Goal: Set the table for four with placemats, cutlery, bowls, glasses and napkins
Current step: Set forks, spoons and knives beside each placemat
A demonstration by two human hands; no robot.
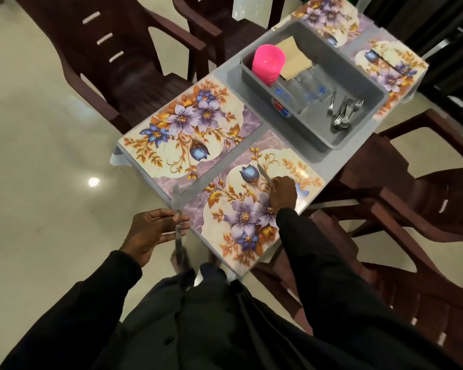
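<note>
Cutlery is the step in hand. A slim steel table knife is gripped at its handle by the right hand, whose fingers are curled round it. The blade is pointed away from the person, low over the far end of the nearest purple-and-gold floral placemat; whether it is touching the mat cannot be told. What appear to be two spare steel knives are pinched between the thumb and fingertips of the left hand. They are held off the near left corner of the table, one blade up and one down.

For a good placement, the knife is best laid flat, parallel with the mat's far short edge and just inside it, so that the middle is left free for a bowl. The handle should be released only once the blade is resting. The spare knives are best kept well apart from the mat meanwhile.

Beyond, a second floral placemat is seen bare. A grey plastic tub is loaded with stacked pink bowls, clear glasses, forks and spoons and brown napkins, none yet set out.
</note>
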